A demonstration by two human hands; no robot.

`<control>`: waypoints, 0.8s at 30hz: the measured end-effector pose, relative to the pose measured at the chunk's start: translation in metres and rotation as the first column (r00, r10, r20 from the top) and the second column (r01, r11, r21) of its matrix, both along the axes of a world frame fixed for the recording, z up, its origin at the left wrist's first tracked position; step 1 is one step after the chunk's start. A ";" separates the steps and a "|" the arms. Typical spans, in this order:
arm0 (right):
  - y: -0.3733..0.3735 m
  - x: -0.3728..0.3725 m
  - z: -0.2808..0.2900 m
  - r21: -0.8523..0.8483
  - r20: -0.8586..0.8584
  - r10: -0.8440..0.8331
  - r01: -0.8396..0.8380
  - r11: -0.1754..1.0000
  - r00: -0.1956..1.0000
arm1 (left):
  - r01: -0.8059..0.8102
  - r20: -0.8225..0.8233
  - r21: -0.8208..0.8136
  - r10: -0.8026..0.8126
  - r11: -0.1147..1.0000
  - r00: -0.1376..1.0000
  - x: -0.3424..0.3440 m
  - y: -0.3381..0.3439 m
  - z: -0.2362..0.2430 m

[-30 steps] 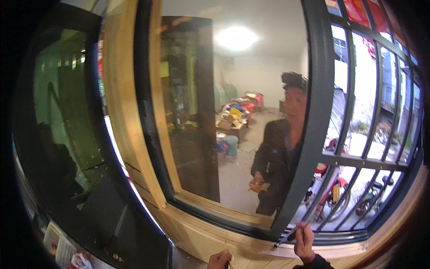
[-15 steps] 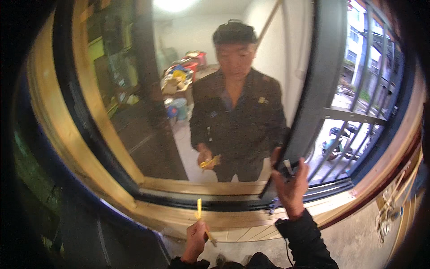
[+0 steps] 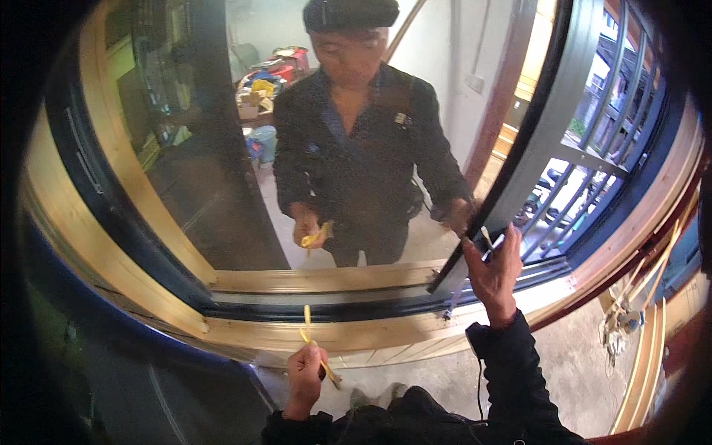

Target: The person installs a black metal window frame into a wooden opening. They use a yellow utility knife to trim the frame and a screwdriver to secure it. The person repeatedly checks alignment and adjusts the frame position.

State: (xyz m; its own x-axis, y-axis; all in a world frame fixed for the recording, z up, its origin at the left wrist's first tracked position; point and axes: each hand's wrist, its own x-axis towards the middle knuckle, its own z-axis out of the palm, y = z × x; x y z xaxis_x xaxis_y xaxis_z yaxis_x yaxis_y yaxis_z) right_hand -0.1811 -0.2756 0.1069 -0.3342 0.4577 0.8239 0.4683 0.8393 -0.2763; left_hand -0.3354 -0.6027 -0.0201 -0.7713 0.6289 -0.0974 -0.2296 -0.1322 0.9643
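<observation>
My left hand is closed round a slim yellow tool, low in front of the wooden sill. Its yellow end sticks up above the fingers, and a narrow darker end shows below them; I cannot make out its exact kind. At the right, my right hand grips the lower edge part of a dark window sash, with the thumb on the glass side and the fingers round the outer edge. A small black fitting with a pale lever sits by that hand. The sash stands partly open and its glass pane carries my reflection.
A pale wooden frame with a dark track surrounds the window. Outside the opening at right are metal bars. Wood strips and tangled cords lie on the floor at right. A dark panel stands at lower left.
My view has shifted, so the window and reflection sit further left and higher. Both hands keep their holds; the sash shows little clear movement.
</observation>
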 end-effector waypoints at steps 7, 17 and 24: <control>0.004 0.025 -0.023 -0.211 -0.058 0.076 -0.086 0.974 0.995 | 0.062 -0.016 0.013 -0.061 0.998 0.998 -0.001 0.011 -0.003; -0.037 0.049 -0.122 -0.687 0.399 0.149 0.187 0.702 0.905 | 0.239 -0.035 -0.010 -0.239 0.971 0.970 0.024 0.063 -0.005; -0.031 0.054 -0.122 -0.800 0.347 0.229 0.160 0.578 0.909 | 0.181 -0.086 -0.027 -0.183 0.983 0.979 0.039 0.078 -0.014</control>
